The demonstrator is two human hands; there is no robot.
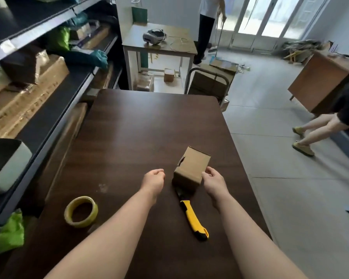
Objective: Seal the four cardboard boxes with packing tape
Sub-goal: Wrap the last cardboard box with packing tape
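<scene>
While both bare arms stretch forward, the big shelving (48, 81) runs down the left side, crammed with parcels and bags. Beside it the dark wooden bench (139, 127) fills the middle of the view. Off to the right, a person in yellow shoes (318, 127) is on the tiled floor. Now the cardboard box (191, 170): it sits closed on the bench, right of centre, with a small notch on its left edge. The left grip (153, 179) hovers just beside the box, fingers loosely curled, holding nothing. The right grip (214, 179) is against the box's near right corner with fingers curled, and I cannot tell whether it is pinching or only touching. The yellow utility knife (192, 216) lies just in front, its black blade end at the box's base. The tape roll (81, 211) lies flat at the near left, well apart.
</scene>
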